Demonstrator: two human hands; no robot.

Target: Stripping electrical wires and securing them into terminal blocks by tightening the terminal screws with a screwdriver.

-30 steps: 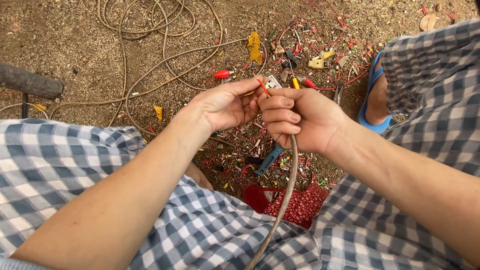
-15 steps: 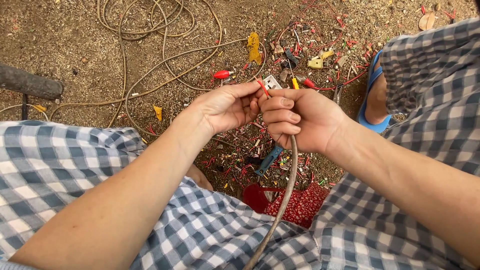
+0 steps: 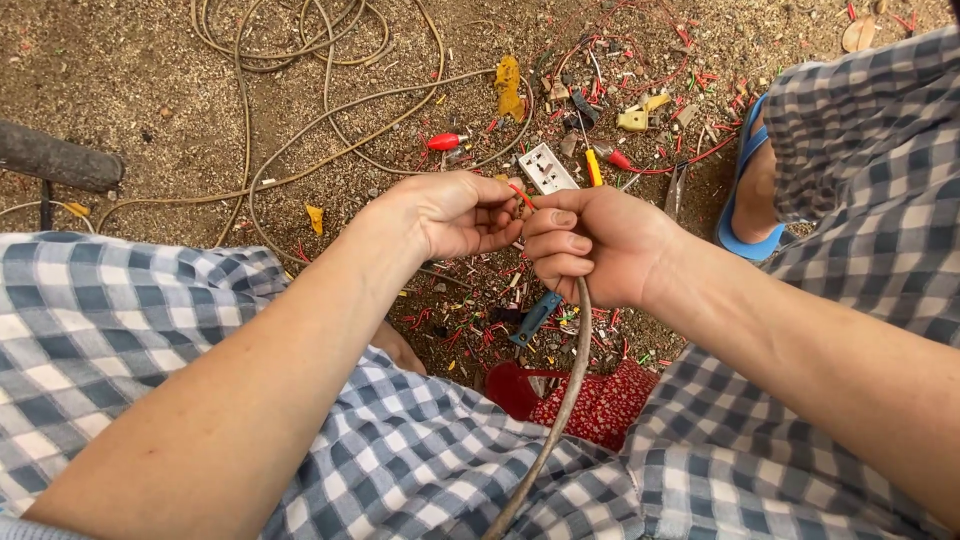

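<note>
At frame centre, the right hand (image 3: 600, 245) grips a grey cable (image 3: 560, 410) while the left hand (image 3: 455, 212) pinches its red wire (image 3: 521, 195), above a white socket plate (image 3: 546, 168).

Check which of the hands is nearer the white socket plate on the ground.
Right. The right hand sits just below the white socket plate, gripping the grey cable; the left hand lies further off to its lower left.

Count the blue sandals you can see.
1. The blue sandal is on the foot at the right, on the dirt beside the checked trouser leg. A second one may be hidden under the cloth.
</note>
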